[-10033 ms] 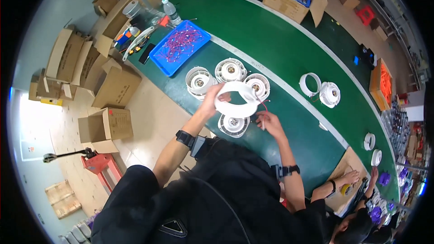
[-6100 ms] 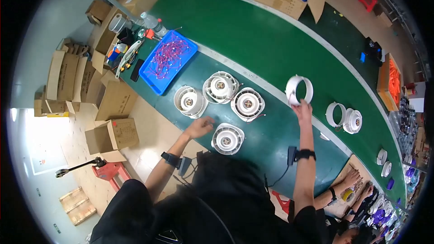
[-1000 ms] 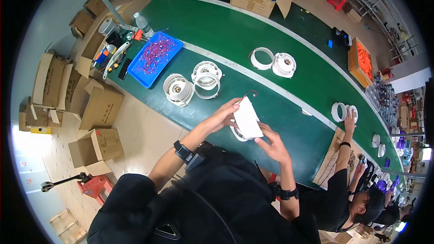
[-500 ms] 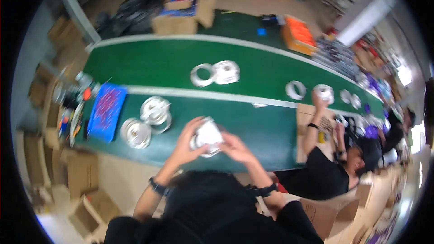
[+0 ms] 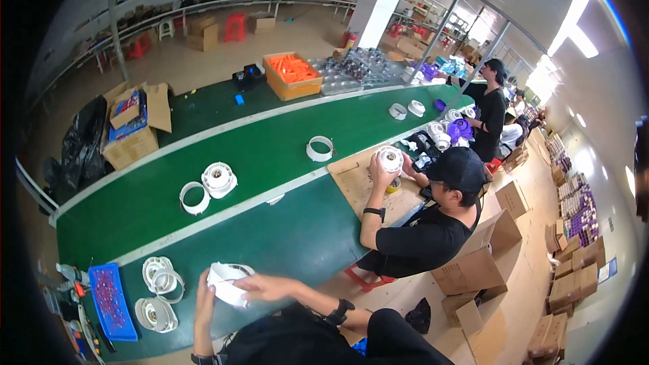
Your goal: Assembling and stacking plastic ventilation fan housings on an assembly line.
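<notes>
Gripped between left hand (image 5: 205, 299) and right hand (image 5: 270, 287): a white round housing (image 5: 226, 286), at the green table (image 5: 307, 230); blue tray (image 5: 122, 333) farther left.

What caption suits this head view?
Left hand and right hand hold a white housing at a green bench; a co-worker holds a round white part.

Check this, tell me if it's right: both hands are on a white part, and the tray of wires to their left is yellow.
The tray is blue, not yellow, as the head view shows; the left hand and right hand are indeed on a white part.
</notes>
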